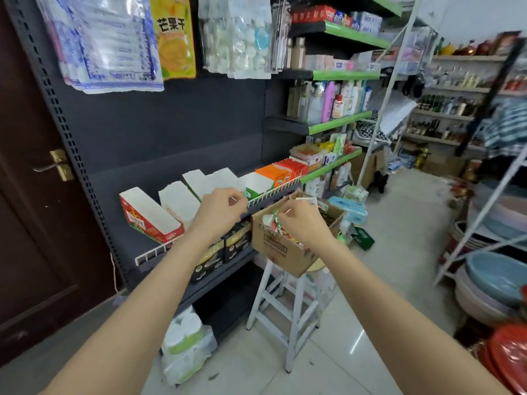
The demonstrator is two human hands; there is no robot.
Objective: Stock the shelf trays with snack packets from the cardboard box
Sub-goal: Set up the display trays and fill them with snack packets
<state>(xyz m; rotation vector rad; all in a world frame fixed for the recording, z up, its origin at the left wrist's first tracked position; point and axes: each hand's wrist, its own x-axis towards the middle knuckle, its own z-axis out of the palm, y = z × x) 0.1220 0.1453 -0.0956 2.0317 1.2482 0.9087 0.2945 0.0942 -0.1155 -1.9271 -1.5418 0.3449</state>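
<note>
The right hand (302, 220), fingers curled among packets in the cardboard box (288, 246), sits just right of the left hand (218, 210), whose curled fingers' hold I can't make out, at the shelf trays (182, 203).

The left grip (218, 212) hangs at the shelf (273, 193) edge, with the trays (151, 215) to its left and behind it. The right grip (303, 220) hangs over the cardboard box (281, 249), which sits on a stool (288, 306) below.
</note>
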